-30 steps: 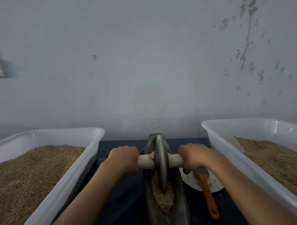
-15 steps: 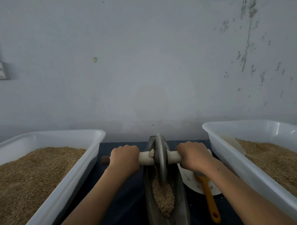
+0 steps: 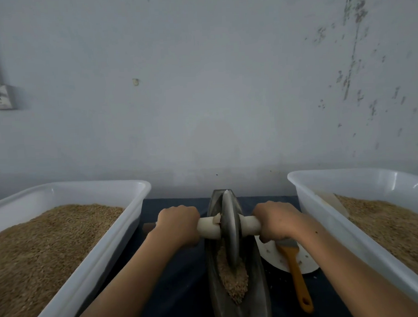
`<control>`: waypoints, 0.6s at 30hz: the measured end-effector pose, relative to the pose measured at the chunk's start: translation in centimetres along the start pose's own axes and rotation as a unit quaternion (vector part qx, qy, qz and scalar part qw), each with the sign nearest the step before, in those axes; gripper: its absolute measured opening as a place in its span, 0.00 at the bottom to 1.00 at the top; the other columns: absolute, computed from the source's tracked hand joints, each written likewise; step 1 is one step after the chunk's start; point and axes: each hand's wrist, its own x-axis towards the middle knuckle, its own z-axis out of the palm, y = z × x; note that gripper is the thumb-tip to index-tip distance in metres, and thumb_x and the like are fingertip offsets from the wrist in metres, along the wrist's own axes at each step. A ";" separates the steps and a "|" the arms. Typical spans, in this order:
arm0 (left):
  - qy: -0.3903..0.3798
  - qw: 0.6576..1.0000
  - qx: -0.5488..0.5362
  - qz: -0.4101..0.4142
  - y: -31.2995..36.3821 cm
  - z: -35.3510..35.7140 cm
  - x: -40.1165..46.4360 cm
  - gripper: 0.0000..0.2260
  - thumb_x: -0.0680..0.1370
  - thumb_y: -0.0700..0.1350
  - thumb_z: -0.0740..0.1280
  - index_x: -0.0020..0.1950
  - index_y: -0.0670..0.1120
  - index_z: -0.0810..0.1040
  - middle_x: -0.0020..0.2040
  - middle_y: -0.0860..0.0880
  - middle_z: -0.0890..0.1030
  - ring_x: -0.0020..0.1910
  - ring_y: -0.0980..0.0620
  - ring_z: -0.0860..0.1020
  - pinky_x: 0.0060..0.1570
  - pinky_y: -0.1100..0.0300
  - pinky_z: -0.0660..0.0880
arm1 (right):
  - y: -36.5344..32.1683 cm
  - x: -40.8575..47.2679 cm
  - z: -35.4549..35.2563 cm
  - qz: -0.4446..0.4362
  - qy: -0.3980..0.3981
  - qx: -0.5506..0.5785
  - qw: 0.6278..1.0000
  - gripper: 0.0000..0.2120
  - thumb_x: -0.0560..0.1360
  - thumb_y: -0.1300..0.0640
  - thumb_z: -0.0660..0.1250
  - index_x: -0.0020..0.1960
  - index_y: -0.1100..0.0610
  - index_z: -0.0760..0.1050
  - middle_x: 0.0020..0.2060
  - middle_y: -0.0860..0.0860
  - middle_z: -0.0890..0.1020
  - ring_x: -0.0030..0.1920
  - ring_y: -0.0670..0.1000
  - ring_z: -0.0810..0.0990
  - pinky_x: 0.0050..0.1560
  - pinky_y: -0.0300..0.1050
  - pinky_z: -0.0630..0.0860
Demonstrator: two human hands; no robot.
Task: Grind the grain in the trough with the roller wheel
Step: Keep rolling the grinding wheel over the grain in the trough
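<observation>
At the far left a white plastic tub [image 3: 71, 265] lies heaped with brown unhusked grain [image 3: 39, 247], its rim plain, with no label or writing to be read on it. Beside it, on the dark blue table covering [image 3: 175, 291], the left hand [image 3: 178, 225] is curled tight round the pale wooden axle handle [image 3: 207, 228] on its own side of the grey metal roller wheel [image 3: 231, 229]. The wheel stands upright on its edge in the long, narrow dark metal trough [image 3: 259, 292], toward the trough's far half, and a small heap of pale broken grain [image 3: 233, 282] lies in the channel just in front of it, touching its lower rim. The right hand [image 3: 276, 221] grips the other end of the axle in the same closed fist. Under that wrist a white round plate [image 3: 308, 261] rests beside the trough, and an orange-handled brush [image 3: 298, 279] lies across it; its bristles are hidden, probably under the hand. At the far right a second white plastic tub [image 3: 345, 236] holds more brown grain [image 3: 393, 227], again without any legible marking.
</observation>
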 end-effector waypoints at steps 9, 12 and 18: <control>0.039 0.999 0.001 0.001 0.0 0.3 0.2 0.16 0.75 0.49 0.67 0.61 0.48 0.74 0.54 0.48 0.79 0.51 0.49 0.77 0.44 0.57 0.67 | -0.4 -0.1 -0.1 0.010 0.041 -0.029 0.999 0.14 0.74 0.57 0.67 0.59 0.54 0.74 0.51 0.52 0.80 0.47 0.52 0.78 0.43 0.43 0.68; -0.058 0.998 -0.002 0.020 -0.3 -0.4 -0.2 0.19 0.72 0.50 0.71 0.60 0.47 0.74 0.52 0.48 0.80 0.49 0.50 0.77 0.44 0.57 0.69 | -0.1 -0.6 -0.5 0.002 -0.055 -0.005 0.998 0.18 0.72 0.56 0.71 0.60 0.56 0.74 0.50 0.52 0.80 0.45 0.50 0.78 0.39 0.41 0.70; -0.086 0.996 -0.026 0.016 -0.2 -0.7 -0.3 0.19 0.71 0.49 0.72 0.59 0.47 0.75 0.50 0.49 0.81 0.42 0.52 0.75 0.42 0.57 0.69 | -0.2 -0.6 -0.5 0.012 -0.076 0.008 0.997 0.17 0.71 0.56 0.71 0.58 0.57 0.75 0.48 0.52 0.81 0.45 0.51 0.80 0.35 0.38 0.71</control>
